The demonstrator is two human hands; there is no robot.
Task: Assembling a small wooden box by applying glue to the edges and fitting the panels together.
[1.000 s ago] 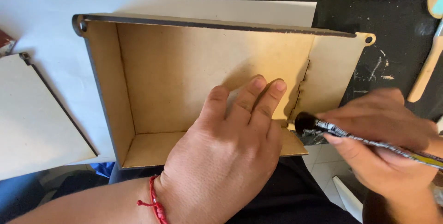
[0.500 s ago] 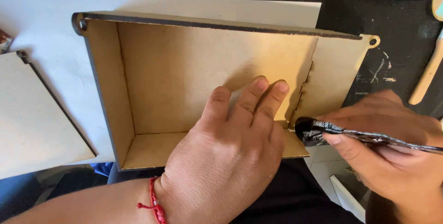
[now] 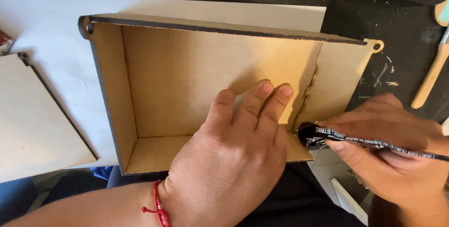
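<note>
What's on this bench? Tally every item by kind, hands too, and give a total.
Hands: 2, left hand, right hand
Open wooden box: 1
Loose flat board: 1
Black marker: 1
White paper sheet: 1
Wooden stick: 1
Red string bracelet: 1
Total: 8

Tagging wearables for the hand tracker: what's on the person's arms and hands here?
Both arms are bare as far as the head view shows, no sleeves and no gloves. The left hand has a thin red cord bracelet with small beads at the wrist. The right hand shows no ring or band; its wrist is cut off by the frame edge. Nails on the left fingers are short and unpainted.
</note>
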